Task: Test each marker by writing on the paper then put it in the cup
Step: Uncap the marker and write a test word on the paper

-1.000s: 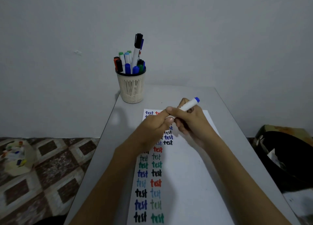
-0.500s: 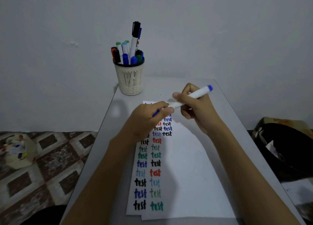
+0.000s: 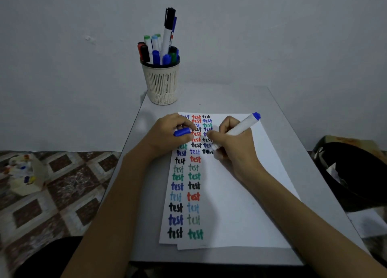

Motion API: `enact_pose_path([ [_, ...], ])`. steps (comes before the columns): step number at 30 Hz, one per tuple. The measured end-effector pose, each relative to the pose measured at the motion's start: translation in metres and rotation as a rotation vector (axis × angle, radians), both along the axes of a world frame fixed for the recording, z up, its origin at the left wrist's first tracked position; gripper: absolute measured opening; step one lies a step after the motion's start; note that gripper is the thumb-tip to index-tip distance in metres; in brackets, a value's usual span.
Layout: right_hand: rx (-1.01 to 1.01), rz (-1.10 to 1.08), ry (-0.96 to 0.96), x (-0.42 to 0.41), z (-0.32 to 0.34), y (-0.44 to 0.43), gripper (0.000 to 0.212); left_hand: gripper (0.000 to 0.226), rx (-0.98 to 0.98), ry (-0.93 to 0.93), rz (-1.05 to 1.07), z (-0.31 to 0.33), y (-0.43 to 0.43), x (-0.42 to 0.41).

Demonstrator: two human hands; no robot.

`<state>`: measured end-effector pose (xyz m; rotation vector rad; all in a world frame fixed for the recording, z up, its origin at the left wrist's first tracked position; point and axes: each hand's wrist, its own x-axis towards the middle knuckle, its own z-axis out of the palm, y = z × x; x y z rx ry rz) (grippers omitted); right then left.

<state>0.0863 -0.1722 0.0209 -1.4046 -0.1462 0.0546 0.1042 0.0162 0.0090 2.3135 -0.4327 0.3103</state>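
A white marker with a blue end [image 3: 240, 128] slants down to the paper [image 3: 234, 204]; my right hand [image 3: 232, 150] grips it, its tip at the third column of written "test" words. My left hand [image 3: 167, 137] rests on the paper's upper left and holds the blue cap [image 3: 181, 132] in its fingers. The sheet carries columns of "test" in black, blue, red and green. A cream slotted cup [image 3: 162, 83] stands at the table's far left, holding several capped markers [image 3: 161, 45].
The grey table [image 3: 125, 194] is narrow, with its left edge close to my left arm. On the patterned floor to the left lies a box of small items [image 3: 24, 175]. A dark bag [image 3: 351, 171] sits to the right of the table.
My hands pulled the blue cap off the marker. My left hand kept the cap and dropped to the paper; my right hand lowered the marker's tip to the sheet.
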Motion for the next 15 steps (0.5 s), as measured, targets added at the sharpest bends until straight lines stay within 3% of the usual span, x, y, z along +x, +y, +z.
enact_pose_path([
  [15,-0.187,0.033,-0.086,0.0002,-0.0068,0.0041,0.034,0.020,-0.014,0.010,0.003,-0.0004,0.0007,-0.0007],
])
